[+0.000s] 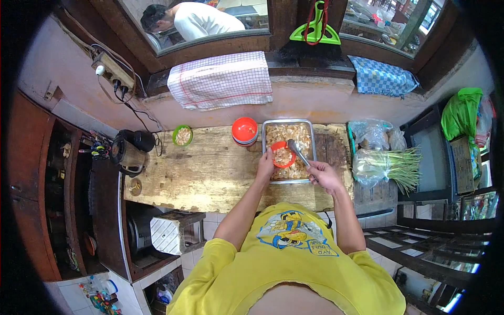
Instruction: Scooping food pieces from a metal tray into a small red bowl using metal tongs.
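My left hand (266,164) grips the side of a small red bowl (291,162), held over a rectangular metal tray (314,151). Pale, diced food pieces (282,155) partly fill the bowl. The same kind of cubed food (289,132) covers the tray's bottom. In my right hand (326,177) is the handle of a metal serving spoon (297,150), whose head lies at the bowl's right rim. Left of the tray stands a stack of small bowls (245,130), an orange-red one on top with a few bits inside.
A green bowl (190,138) of similar pieces sits farther left on the wooden table (204,169), near a blender jug (128,153). To the right are plastic bags (370,134) and bundled green stalks (401,163). A stool (167,235) stands below. Behind the window is a person (204,19).
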The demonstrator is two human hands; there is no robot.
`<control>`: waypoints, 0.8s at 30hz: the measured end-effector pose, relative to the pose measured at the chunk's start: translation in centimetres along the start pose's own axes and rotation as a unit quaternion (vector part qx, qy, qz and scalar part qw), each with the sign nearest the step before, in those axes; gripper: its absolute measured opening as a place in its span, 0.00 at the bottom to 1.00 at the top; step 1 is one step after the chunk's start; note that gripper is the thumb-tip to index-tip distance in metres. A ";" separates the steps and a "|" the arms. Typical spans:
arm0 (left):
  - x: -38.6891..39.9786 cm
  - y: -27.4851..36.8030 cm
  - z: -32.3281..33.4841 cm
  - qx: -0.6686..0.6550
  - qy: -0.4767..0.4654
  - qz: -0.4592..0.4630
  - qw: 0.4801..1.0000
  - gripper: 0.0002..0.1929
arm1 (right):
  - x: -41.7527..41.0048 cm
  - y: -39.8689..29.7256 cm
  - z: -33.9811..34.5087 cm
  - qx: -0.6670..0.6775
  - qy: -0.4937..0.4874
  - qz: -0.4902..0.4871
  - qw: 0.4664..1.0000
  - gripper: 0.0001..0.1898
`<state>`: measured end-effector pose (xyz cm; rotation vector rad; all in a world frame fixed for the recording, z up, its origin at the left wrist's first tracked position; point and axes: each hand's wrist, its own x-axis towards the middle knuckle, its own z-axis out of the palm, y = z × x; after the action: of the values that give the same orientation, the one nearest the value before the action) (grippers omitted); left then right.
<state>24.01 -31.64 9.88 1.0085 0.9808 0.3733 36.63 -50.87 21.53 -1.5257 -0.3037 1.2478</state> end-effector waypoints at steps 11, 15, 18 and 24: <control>-1.7 1.3 0.5 -0.043 -0.048 0.022 0.998 0.23 | -0.8 1.0 2.2 -0.318 0.027 -0.105 0.942 0.18; -1.6 0.6 -0.5 -0.053 -0.039 0.030 0.997 0.23 | -1.9 -0.6 3.0 -0.398 0.053 -0.175 0.899 0.17; -1.5 0.5 -0.6 -0.058 -0.055 0.050 0.996 0.24 | -1.2 0.2 2.5 -0.444 0.047 -0.214 0.869 0.15; -0.9 -0.6 -1.1 -0.060 -0.041 0.049 0.996 0.24 | -1.6 -0.6 2.0 -0.443 0.051 -0.185 0.875 0.15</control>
<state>22.48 -31.94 9.66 0.9566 0.8278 0.4631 34.55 -50.69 23.19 -2.1463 -1.1621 0.7188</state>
